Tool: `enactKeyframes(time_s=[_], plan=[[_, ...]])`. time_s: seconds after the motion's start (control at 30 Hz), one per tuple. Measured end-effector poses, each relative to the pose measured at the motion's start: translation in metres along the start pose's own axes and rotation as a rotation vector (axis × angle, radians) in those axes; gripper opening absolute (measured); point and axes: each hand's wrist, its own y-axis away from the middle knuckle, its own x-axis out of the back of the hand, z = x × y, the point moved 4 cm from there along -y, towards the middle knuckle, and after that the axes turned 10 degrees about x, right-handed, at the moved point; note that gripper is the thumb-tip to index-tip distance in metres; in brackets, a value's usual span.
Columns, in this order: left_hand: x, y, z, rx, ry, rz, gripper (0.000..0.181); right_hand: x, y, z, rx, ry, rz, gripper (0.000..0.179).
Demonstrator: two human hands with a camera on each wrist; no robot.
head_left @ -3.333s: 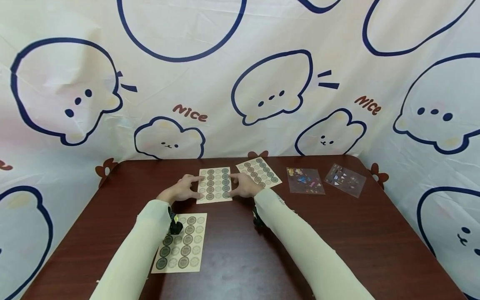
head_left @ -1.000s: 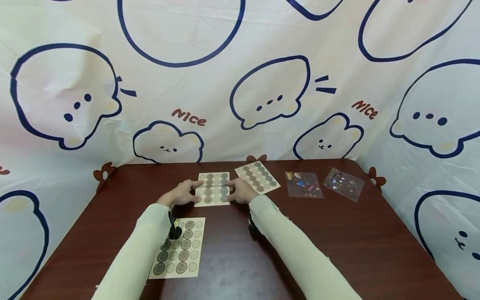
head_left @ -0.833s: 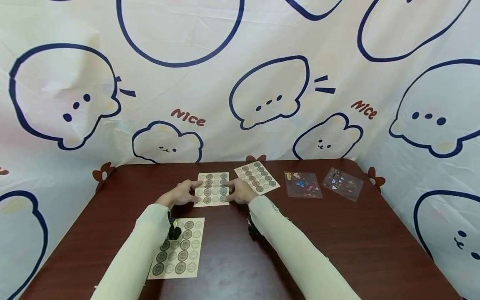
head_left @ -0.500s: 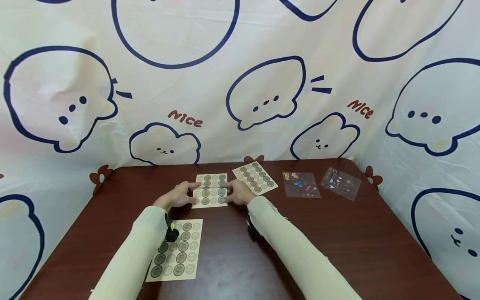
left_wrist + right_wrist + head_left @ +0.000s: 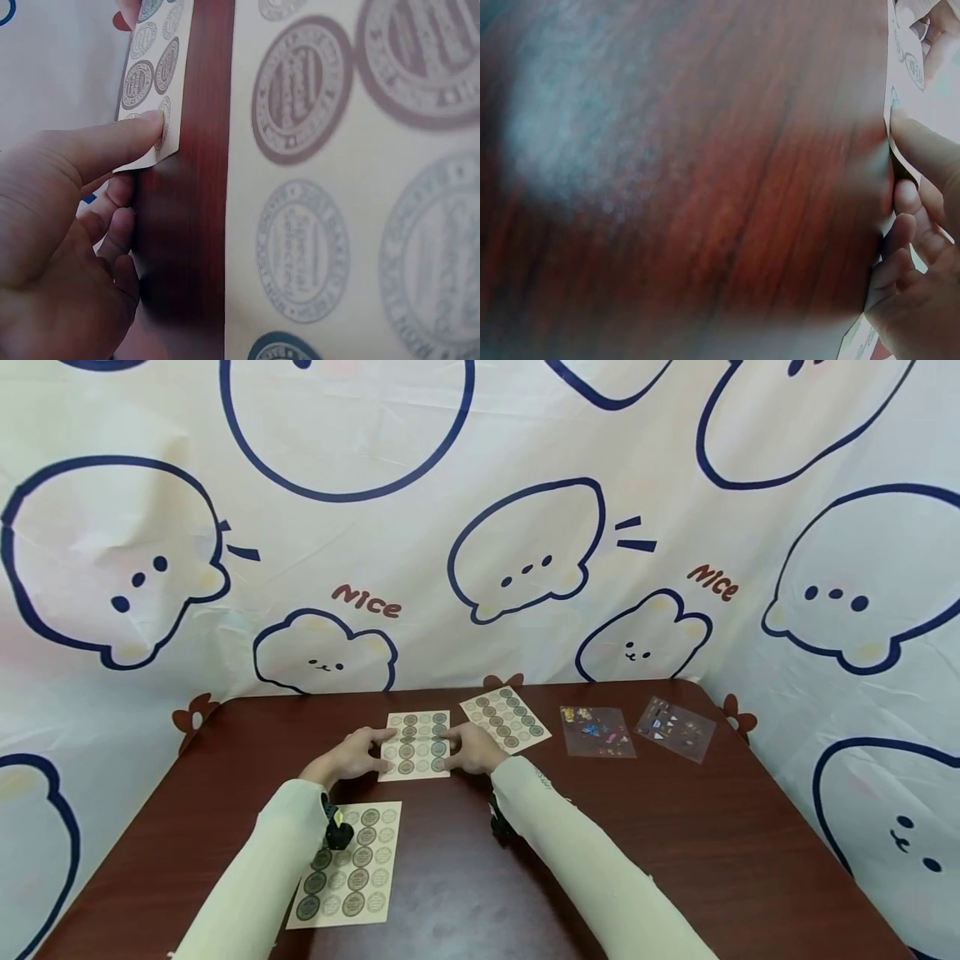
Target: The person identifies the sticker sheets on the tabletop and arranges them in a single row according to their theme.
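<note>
A cream sheet of round stickers [image 5: 415, 745] lies at the far middle of the table, a faint line running across it. My left hand [image 5: 351, 757] pinches its left edge; in the left wrist view the thumb [image 5: 139, 139] presses on top while the other fingers curl below. From the right side my right hand [image 5: 476, 750] pinches the opposite edge, the thumb [image 5: 926, 150] on top in the right wrist view. A second sticker sheet [image 5: 367, 868] lies near my left forearm, partly covered by it. Behind my right hand lies a third, slanted sticker sheet [image 5: 506, 718].
Two clear plastic sheets with small colourful stickers lie at the back right: one with bright figures [image 5: 597, 732], one with darker pieces [image 5: 677, 729]. The dark brown table [image 5: 637, 827] ends against a patterned cloth backdrop [image 5: 420, 560].
Both hands keep their hold on the sheet's edges throughout. The head view has shifted slightly, so everything sits a little lower and further left. The other sheets have not moved on the table.
</note>
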Motion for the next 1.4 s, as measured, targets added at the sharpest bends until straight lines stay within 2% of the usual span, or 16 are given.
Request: enactKeyframes(time_s=[0.2,0.5,0.97,1.4], plan=[[-0.003,0.004,-0.002,-0.004,0.029,0.031,0.07,-0.003,0.001,-0.001,0.011,-0.013,-0.001,0.057],[-0.005,0.008,0.006,-0.078,0.08,0.06,0.068,0.003,0.003,0.001,0.021,-0.091,-0.016,0.058],[0.006,0.013,0.009,-0.093,0.049,0.124,0.061,0.011,0.005,-0.007,0.09,-0.165,0.016,0.055],[0.003,0.022,0.017,-0.095,0.027,0.172,0.058,0.015,0.018,-0.009,0.099,-0.204,0.035,0.055]])
